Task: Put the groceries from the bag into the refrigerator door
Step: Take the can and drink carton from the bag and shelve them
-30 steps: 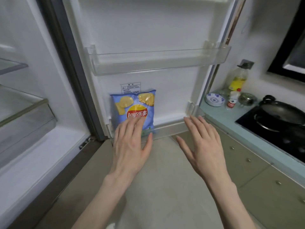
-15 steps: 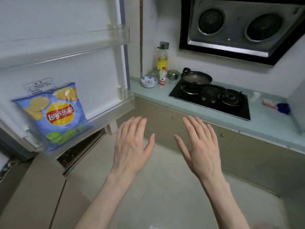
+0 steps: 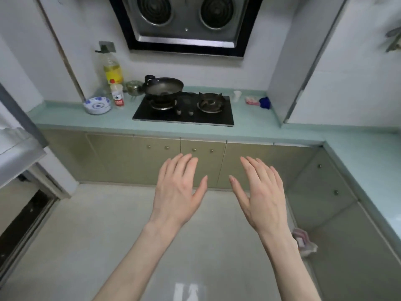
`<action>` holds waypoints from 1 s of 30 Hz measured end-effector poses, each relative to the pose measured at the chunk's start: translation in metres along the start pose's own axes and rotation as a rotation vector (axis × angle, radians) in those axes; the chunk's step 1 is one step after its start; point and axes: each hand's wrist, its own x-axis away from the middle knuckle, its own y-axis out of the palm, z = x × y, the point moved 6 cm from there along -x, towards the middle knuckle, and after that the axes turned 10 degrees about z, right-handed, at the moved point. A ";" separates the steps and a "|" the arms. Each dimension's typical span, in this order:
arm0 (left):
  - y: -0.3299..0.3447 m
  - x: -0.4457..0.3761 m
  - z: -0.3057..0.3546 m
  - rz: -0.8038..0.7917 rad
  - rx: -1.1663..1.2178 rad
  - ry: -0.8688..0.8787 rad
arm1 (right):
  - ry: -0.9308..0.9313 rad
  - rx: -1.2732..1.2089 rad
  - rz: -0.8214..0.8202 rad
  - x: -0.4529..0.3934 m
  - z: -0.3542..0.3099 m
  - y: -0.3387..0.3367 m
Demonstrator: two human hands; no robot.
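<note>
A small kitchen with a pale tiled floor and a light green bench running along the far wall and round the right corner, over beige cabinets. On the bench sit a black gas hob with a dark wok on its left burner, a blue-and-white bowl, an oil bottle and a small red-capped bottle. A range hood hangs above. The refrigerator door shows only as an edge at far left. A pinkish plastic bag lies on the floor by the right-hand cabinets, partly behind the right forearm. The left hand and right hand are held out palms down over the floor, fingers straight and loosely spread, holding nothing.
</note>
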 end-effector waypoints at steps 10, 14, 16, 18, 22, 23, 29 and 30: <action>0.105 -0.032 0.163 -0.039 0.152 0.117 | 0.193 0.039 0.084 0.005 0.181 -0.032; 0.146 -0.041 0.218 -0.082 0.205 0.151 | 0.290 0.086 0.102 0.013 0.247 -0.044; 0.165 -0.043 0.242 -0.110 0.241 0.174 | 0.335 0.104 0.105 0.019 0.275 -0.050; 0.184 -0.046 0.263 -0.140 0.265 0.202 | 0.375 0.131 0.107 0.025 0.299 -0.056; 0.223 -0.045 0.295 -0.201 0.325 0.273 | 0.472 0.205 0.123 0.041 0.340 -0.066; 0.235 -0.045 0.301 -0.222 0.345 0.286 | 0.503 0.219 0.129 0.044 0.347 -0.066; 0.304 -0.053 0.328 -0.341 0.453 0.371 | 0.663 0.295 0.135 0.064 0.380 -0.039; 0.314 -0.055 0.330 -0.358 0.468 0.393 | 0.692 0.305 0.139 0.066 0.385 -0.033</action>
